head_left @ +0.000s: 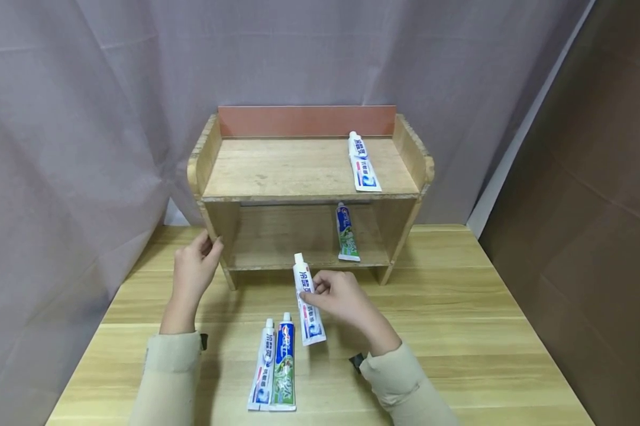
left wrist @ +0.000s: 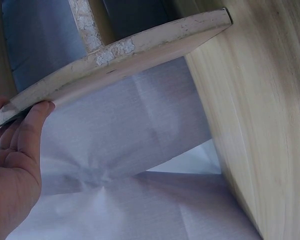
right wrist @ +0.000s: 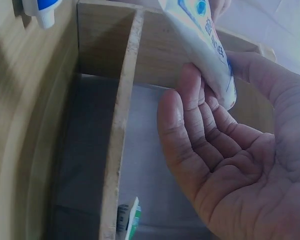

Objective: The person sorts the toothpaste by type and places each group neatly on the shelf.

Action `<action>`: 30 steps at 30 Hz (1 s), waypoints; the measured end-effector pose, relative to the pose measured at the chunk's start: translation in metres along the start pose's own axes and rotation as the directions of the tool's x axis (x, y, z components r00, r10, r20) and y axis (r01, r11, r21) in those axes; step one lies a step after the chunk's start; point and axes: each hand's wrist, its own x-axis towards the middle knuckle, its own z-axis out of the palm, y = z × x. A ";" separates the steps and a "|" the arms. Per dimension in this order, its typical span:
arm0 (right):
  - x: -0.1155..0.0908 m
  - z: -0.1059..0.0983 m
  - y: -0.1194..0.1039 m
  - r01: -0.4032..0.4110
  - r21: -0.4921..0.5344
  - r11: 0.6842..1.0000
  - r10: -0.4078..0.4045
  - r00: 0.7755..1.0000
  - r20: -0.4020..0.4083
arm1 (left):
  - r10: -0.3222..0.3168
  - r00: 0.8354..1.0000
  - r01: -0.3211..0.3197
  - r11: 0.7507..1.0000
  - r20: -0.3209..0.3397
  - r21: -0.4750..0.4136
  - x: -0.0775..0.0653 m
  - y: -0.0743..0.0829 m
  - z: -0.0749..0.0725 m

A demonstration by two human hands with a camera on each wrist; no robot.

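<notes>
My left hand (head_left: 192,266) pinches the front edge of the left side panel of a small two-tier wooden shelf (head_left: 283,168). In the left wrist view its fingers (left wrist: 35,122) lie along the panel's outer face. My right hand (head_left: 346,299) holds a white toothpaste tube (head_left: 313,325) between thumb and fingers, cap pointing toward the shelf, in front of the lower tier. The right wrist view shows this white tube (right wrist: 205,55) gripped with the palm visible.
A white tube (head_left: 267,361) and a blue-green tube (head_left: 284,373) lie side by side on the wooden table (head_left: 458,331). On the upper tier rests another white tube (head_left: 364,163); a blue-green tube (head_left: 346,234) lies on the lower tier. Grey curtain (head_left: 299,53) hangs behind.
</notes>
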 end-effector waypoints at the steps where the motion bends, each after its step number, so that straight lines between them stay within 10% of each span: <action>1: 0.000 -0.001 -0.001 0.002 0.001 1.000 -0.002 1.000 -0.004 | 0.004 1.000 -0.004 1.000 -0.002 0.002 0.000 0.000 0.000; 30: 0.013 -0.030 -0.026 0.094 -0.044 0.995 -0.094 0.995 0.014 | -0.032 0.999 0.032 0.999 0.007 -0.004 0.000 0.000 0.000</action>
